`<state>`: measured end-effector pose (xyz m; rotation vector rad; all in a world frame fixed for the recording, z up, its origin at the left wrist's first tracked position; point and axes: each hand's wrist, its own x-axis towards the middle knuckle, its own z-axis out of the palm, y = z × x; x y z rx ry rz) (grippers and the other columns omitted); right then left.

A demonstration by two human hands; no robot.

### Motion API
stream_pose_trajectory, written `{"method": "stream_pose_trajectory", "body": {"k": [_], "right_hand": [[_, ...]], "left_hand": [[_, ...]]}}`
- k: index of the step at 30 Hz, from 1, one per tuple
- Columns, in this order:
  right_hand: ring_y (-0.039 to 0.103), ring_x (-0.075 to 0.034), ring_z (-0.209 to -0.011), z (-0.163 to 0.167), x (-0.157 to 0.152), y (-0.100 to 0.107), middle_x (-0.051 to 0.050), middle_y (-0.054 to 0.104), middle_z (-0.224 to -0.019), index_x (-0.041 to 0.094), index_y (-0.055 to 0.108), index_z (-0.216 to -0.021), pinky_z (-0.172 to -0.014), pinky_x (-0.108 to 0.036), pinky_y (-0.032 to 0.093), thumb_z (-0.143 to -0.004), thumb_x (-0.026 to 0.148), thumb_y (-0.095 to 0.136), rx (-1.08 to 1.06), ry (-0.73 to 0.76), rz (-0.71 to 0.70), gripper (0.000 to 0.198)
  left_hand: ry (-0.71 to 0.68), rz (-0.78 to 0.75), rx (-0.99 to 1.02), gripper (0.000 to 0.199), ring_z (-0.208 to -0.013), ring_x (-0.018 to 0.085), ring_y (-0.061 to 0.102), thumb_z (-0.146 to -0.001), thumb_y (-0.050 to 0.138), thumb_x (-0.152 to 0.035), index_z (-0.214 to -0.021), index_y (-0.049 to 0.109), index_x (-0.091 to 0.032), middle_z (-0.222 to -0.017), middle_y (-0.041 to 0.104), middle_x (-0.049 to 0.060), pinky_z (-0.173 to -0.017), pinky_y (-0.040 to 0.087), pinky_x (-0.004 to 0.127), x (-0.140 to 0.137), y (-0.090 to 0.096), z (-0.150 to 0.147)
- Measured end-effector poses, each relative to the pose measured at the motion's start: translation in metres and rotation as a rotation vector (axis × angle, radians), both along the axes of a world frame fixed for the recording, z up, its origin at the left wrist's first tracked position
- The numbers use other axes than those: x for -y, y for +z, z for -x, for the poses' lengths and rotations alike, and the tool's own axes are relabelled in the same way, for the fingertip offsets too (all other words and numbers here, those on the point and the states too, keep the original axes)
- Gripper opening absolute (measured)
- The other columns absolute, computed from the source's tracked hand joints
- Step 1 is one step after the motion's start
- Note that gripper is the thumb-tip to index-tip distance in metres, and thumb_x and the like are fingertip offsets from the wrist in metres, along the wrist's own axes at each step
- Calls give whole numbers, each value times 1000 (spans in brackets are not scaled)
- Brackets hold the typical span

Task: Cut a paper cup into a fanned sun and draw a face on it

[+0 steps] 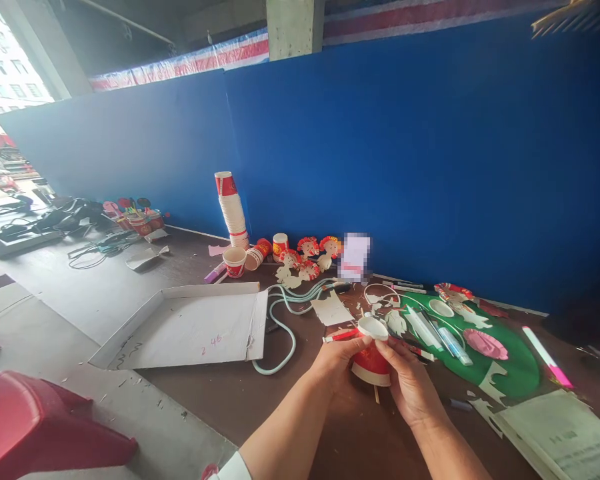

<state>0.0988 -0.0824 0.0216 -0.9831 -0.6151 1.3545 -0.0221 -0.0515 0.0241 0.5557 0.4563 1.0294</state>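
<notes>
Both hands grip a red and white paper cup (370, 365) above the brown table. My left hand (337, 363) closes on its left side, my right hand (407, 377) on its right, with both thumbs near the upper end. A white rounded piece (373, 327) shows at that end. Below the cup pokes a thin wooden stick (377, 395). Red-and-white strips (341, 335) jut out on both sides; how they join the cup is hidden. Just behind lie cut paper scraps (333, 309). To the right, glue tubes (455, 345) and a pink paper disc (486, 344) rest on a green mat (520, 363).
An open white box lid (190, 327) lies left, beside a pale cable (294, 343). A tall cup stack (231, 210) and cut-paper figures (309, 249) stand by the blue partition (405, 153). A pink-capped marker (547, 357) and papers (565, 427) lie right; a red stool (40, 420) stands front left.
</notes>
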Motion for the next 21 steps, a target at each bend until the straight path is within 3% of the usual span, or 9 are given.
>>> {"method": "stream_pose_trajectory", "body": {"k": [7,21], "right_hand": [[68,-25,-90,4,0,-5,-2,75,-96,24,74,-94,-80,-36,53,-67,33,78,-25,-38,21,29],[69,-26,-92,5,-2,-6,-2,75,-99,24,73,-100,-82,-38,53,-65,31,79,-28,-41,37,37]], "left_hand": [[40,-24,-28,40,-86,27,66,-58,85,-32,-89,73,-9,-88,71,15,-89,45,39,0,-6,-1],[95,-93,-88,50,-90,28,65,-53,86,-38,-93,71,-11,-91,70,14,-91,44,41,-3,-10,-5]]}}
